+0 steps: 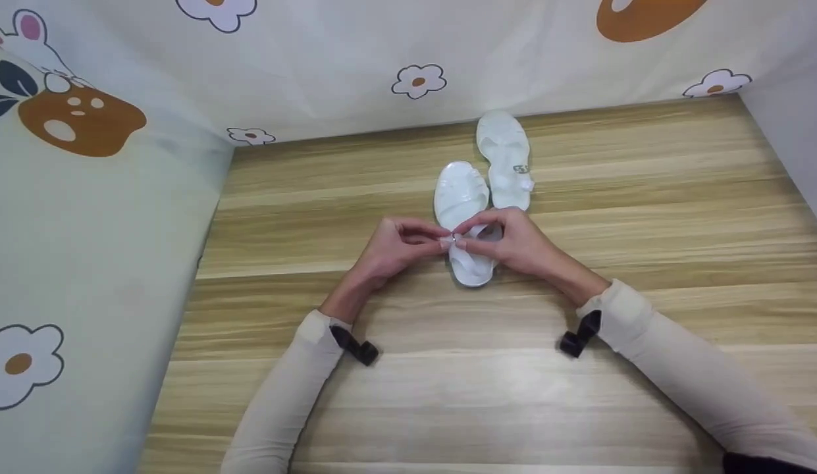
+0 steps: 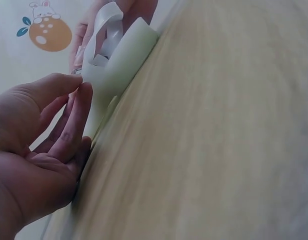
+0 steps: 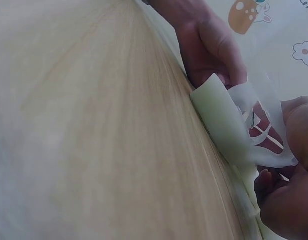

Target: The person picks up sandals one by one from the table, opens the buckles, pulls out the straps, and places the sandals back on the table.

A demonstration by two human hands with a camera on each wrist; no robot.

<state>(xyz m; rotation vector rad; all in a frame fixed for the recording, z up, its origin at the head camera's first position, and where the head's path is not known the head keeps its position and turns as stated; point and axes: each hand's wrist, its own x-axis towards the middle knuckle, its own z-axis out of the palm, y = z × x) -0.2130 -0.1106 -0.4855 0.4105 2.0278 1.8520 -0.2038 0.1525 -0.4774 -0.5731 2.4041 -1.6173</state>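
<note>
Two white sandals lie on the wood-grain surface, toes toward the back wall. Both hands meet over the left side of the nearer sandal [image 1: 458, 191], at its ankle strap [image 3: 274, 117] and a small metal buckle [image 1: 454, 238]. From the left, my left hand [image 1: 398, 249] pinches the strap at the buckle between thumb and fingertips. My right hand [image 1: 521, 242] reaches across the sandal and pinches the strap from the other side. In the left wrist view, the thick heel [image 2: 131, 57] rests on the surface. Fingertips partly hide the buckle.
The other sandal [image 1: 503, 141] lies farther back and to the right, close to the wall. A pale printed cloth [image 1: 329, 79] covers the back and left walls. Small black cameras [image 1: 359, 349] hang from both sleeve cuffs. The wood-grain surface [image 1: 448, 395] extends toward the front.
</note>
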